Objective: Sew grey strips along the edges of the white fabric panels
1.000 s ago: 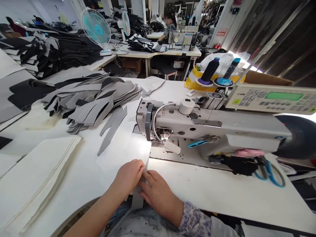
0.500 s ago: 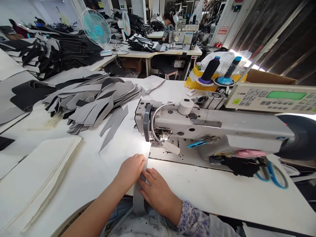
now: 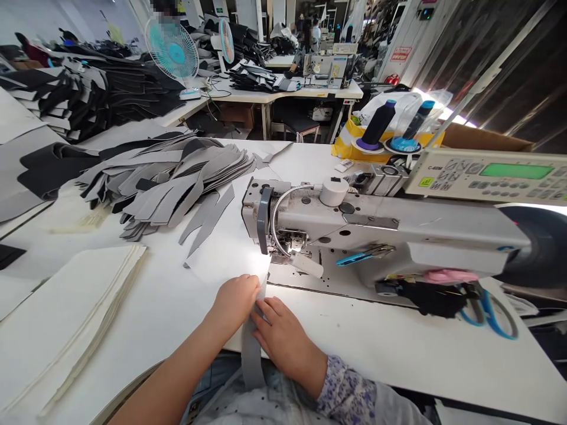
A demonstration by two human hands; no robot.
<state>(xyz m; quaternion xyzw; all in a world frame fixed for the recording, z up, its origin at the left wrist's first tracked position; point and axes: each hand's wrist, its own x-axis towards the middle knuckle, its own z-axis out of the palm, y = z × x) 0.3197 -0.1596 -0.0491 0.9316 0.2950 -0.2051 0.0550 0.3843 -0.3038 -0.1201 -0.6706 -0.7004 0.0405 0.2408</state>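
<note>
Fingers (image 3: 268,309) closed | left hand (image 3: 234,304), right hand (image 3: 283,345) | pinching grey fabric strip (image 3: 251,360)

Hands: 2, a left hand (image 3: 234,305) and a right hand (image 3: 283,345)
Grey strip in the hands: 1 (image 3: 251,354)
Loose pointed grey pieces: 2 (image 3: 206,219)
Sewing machines: 2, a near sewing machine (image 3: 336,225) and a far sewing machine (image 3: 328,68)
Thread cones: 2, a purple-based thread cone (image 3: 378,123) and a blue-based thread cone (image 3: 415,121)
Electric fans: 2, a near electric fan (image 3: 172,52) and a far electric fan (image 3: 226,40)
Scissors: 1 pair (image 3: 489,316)
</note>
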